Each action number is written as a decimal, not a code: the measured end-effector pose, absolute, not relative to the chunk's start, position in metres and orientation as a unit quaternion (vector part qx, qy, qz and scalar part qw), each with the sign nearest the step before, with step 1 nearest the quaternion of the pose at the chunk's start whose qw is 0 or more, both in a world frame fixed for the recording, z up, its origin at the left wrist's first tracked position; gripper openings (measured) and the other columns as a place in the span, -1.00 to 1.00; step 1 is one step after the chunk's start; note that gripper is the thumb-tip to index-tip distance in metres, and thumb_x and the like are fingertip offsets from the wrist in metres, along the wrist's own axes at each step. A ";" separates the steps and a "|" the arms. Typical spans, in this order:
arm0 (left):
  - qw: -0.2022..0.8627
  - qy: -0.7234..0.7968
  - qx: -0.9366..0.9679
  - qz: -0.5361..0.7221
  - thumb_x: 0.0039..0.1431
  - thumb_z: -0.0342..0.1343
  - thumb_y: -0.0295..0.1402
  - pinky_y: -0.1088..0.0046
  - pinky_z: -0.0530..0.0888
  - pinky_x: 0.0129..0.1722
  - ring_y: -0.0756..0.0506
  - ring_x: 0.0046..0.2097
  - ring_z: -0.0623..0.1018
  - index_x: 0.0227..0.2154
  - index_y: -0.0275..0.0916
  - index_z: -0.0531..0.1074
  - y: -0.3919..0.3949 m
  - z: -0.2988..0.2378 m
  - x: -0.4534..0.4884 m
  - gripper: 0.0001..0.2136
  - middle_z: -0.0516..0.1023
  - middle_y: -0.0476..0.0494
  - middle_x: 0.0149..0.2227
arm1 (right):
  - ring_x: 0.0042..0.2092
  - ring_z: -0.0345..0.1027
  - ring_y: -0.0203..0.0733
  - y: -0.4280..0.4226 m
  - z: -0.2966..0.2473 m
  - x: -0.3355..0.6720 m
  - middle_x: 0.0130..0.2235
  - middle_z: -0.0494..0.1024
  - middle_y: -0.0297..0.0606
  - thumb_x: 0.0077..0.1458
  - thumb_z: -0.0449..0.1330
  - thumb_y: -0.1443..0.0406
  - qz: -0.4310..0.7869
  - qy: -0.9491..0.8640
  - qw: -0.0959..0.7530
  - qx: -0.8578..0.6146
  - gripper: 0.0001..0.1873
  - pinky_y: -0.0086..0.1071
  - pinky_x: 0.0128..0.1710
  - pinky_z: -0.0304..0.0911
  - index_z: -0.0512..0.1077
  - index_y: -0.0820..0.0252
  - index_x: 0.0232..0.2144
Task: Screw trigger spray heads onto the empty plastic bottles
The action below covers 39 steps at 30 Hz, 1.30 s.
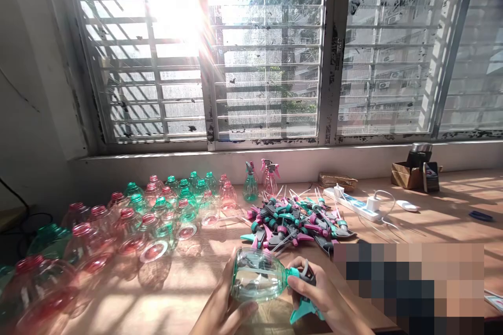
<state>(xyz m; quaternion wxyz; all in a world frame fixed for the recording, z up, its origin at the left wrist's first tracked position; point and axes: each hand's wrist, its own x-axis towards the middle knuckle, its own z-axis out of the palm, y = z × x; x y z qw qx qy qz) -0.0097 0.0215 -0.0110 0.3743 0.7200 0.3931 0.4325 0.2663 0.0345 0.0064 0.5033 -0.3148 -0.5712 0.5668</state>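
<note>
A clear green spray bottle (259, 275) lies on its side in the air between my hands, its neck pointing right. My left hand (228, 298) grips the bottle's base end, fingers behind it and thumb below. At the neck, my right hand (314, 288) is closed around the teal and grey spray head (304, 309), thumb against the teal collar. The dip tube shows inside the bottle. Just beyond my hands lies a heap of loose pink, teal and grey spray heads (291, 220) with white tubes.
Rows of open pink and green bottles (149, 220) stand on the left of the wooden table (188, 298). A green spray bottle (250, 183) and pink ones (270, 180) with heads stand by the wall. Right of the heap are a power strip (356, 204), cardboard box (406, 174) and blurred patch.
</note>
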 end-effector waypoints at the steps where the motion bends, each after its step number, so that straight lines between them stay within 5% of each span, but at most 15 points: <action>1: 0.369 0.399 0.719 0.432 0.30 0.19 0.03 0.06 0.13 0.46 -0.41 0.46 0.21 0.51 -0.02 -0.17 0.021 -0.011 -0.010 -0.12 0.12 -0.23 0.51 | -0.53 0.44 -0.22 0.034 0.007 0.266 -0.51 0.55 -0.41 0.02 0.45 -0.08 0.567 -0.570 0.503 -0.317 -0.51 -0.41 -0.51 0.25 0.43 0.16 -0.32; 9: 0.352 0.418 0.721 0.425 0.33 0.13 0.06 0.08 0.10 0.45 -0.38 0.45 0.24 0.51 -0.04 -0.32 0.022 -0.014 -0.010 -0.08 0.21 -0.25 0.48 | -0.53 0.48 -0.21 0.039 -0.001 0.268 -0.49 0.58 -0.37 0.05 0.44 -0.06 0.573 -0.570 0.502 -0.308 -0.53 -0.41 -0.52 0.29 0.43 0.17 -0.30; 16: 0.360 0.407 0.712 0.444 0.25 0.19 0.08 0.07 0.15 0.44 -0.43 0.44 0.25 0.49 -0.01 -0.07 0.024 -0.017 -0.010 -0.13 0.18 -0.16 0.48 | -0.56 0.47 -0.23 0.043 -0.007 0.267 -0.48 0.60 -0.37 -0.01 0.48 -0.07 0.579 -0.564 0.507 -0.301 -0.49 -0.43 -0.53 0.27 0.42 0.17 -0.30; 25: 0.380 0.401 0.709 0.438 0.23 0.14 0.19 0.05 0.18 0.42 -0.38 0.38 0.35 0.48 0.10 -0.46 0.023 -0.018 -0.006 0.02 0.24 -0.16 0.46 | -0.53 0.48 -0.23 0.039 -0.001 0.269 -0.46 0.61 -0.37 0.01 0.48 -0.04 0.589 -0.558 0.502 -0.299 -0.51 -0.42 -0.51 0.30 0.42 0.18 -0.30; 32: 0.340 0.434 0.719 0.422 0.27 0.15 0.11 0.02 0.14 0.44 -0.44 0.29 0.43 0.49 0.02 -0.04 0.022 -0.016 -0.014 -0.17 0.30 -0.19 0.42 | -0.54 0.47 -0.24 0.040 -0.004 0.268 -0.47 0.60 -0.40 -0.02 0.51 -0.02 0.589 -0.567 0.489 -0.304 -0.48 -0.42 -0.52 0.31 0.43 0.18 -0.24; 39: 0.345 0.407 0.721 0.442 0.36 0.03 0.12 0.03 0.07 0.46 -0.38 0.45 0.23 0.50 0.05 -0.32 0.020 -0.013 -0.006 -0.15 0.13 -0.21 0.50 | -0.51 0.47 -0.23 0.035 0.006 0.268 -0.47 0.61 -0.37 0.08 0.44 -0.02 0.580 -0.565 0.503 -0.302 -0.55 -0.43 -0.50 0.29 0.43 0.18 -0.28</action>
